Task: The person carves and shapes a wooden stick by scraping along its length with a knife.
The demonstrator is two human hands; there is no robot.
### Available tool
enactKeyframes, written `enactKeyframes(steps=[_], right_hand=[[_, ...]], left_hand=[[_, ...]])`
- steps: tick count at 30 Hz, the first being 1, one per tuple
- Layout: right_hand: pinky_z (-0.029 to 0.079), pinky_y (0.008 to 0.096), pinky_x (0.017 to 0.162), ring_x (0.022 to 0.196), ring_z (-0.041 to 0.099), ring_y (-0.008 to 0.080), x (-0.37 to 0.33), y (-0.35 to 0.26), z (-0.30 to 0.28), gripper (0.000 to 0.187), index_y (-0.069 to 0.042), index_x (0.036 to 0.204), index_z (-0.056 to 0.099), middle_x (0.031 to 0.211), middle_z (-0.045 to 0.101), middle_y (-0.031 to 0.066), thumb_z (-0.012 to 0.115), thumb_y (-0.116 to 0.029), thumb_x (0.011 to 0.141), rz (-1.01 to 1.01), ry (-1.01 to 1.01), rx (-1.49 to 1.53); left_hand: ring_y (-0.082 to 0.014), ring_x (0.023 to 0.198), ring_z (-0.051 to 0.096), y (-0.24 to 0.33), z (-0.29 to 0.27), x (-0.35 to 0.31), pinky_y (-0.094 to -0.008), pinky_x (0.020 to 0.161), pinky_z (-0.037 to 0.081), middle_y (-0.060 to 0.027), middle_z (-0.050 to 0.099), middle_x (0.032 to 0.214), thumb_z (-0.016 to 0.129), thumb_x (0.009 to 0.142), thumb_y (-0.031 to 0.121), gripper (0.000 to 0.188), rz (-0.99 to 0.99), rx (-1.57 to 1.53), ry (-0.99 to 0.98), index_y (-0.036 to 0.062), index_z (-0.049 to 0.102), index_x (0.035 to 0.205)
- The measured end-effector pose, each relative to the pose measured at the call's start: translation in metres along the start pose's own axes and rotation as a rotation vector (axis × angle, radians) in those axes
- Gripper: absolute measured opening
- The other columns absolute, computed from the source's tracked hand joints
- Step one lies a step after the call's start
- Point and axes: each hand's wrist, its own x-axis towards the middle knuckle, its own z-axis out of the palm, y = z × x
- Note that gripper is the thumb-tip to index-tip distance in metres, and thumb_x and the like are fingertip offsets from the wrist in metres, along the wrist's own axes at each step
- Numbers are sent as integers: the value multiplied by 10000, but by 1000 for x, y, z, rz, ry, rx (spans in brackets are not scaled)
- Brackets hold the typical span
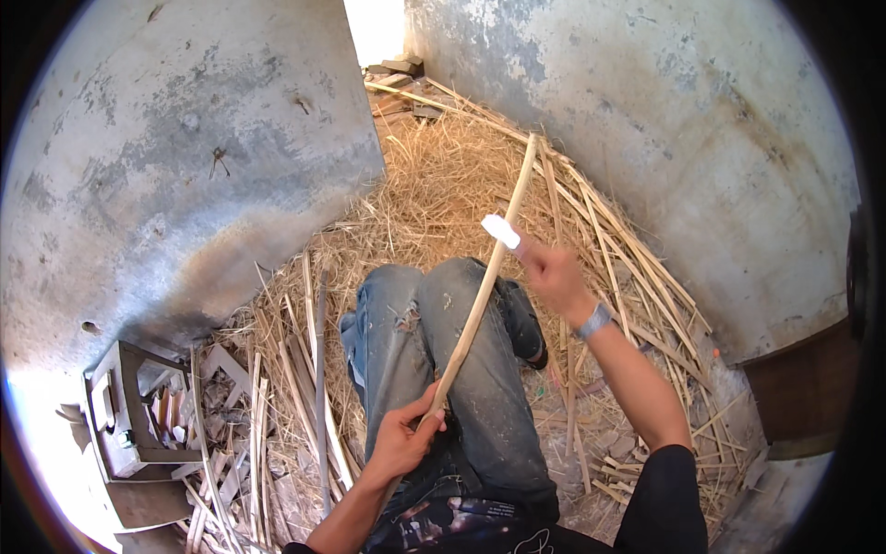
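Note:
I sit with my knees in worn blue jeans (461, 369) on a heap of straw. My left hand (406, 439) grips the near end of a long pale wooden stick (489, 277) that slants up and away over my lap toward the wall. My right hand (554, 275) is closed around a knife whose bright blade (501, 231) rests against the stick about halfway along. A metal watch (592, 321) is on my right wrist.
Straw and shavings (443, 194) cover the ground between two stained concrete walls (185, 157). Split cane strips (277, 397) lie at my left beside a small wooden stool frame (125, 406). More long canes (628, 268) line the right wall. A bright gap (374, 28) opens at the far end.

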Motion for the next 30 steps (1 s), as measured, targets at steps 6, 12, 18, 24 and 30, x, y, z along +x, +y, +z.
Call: enactKeyframes(steps=[6, 12, 18, 24, 30], right_hand=[[455, 396, 541, 557, 609, 282, -27, -28, -1, 389, -157, 1277, 760, 648, 625, 164, 627, -62, 924, -324, -198, -53], [466, 412, 495, 512, 580, 310, -8, 1, 2, 560, -203, 1453, 633, 632, 575, 152, 604, -67, 911, -62, -45, -132], [523, 439, 541, 569, 612, 305, -67, -58, 18, 649, -237, 1487, 608, 658, 585, 136, 612, -57, 864, -384, -186, -124], [438, 410, 511, 489, 576, 293, 3, -2, -25, 461, -173, 1421, 658, 664, 644, 213, 579, -68, 980, 73, 194, -133], [459, 383, 478, 497, 557, 214, -80, -55, 8, 591, -303, 1486, 619, 631, 599, 85, 597, -53, 950, -377, -180, -202]], left_hand=[[-18, 667, 524, -6, -6, 3, -192, 591, 447, 24, 679, 900, 664, 1047, 104, 503, 0, -33, -18, 85, 548, 1536], [-28, 733, 557, -3, 4, 6, -193, 632, 438, 28, 652, 876, 650, 1046, 98, 488, 237, 197, 40, 48, 554, 1522], [-82, 812, 613, -12, -5, 4, -252, 764, 514, -66, 708, 921, 646, 1026, 45, 479, 311, 343, 94, 49, 574, 1499], [-287, 700, 644, -1, -4, 0, -374, 693, 518, -141, 631, 836, 626, 972, 7, 506, 552, 718, 157, 130, 623, 1463], [-367, 756, 652, -3, -1, -9, -446, 715, 526, -155, 647, 894, 628, 937, 4, 553, 514, 866, 213, 161, 621, 1467]])
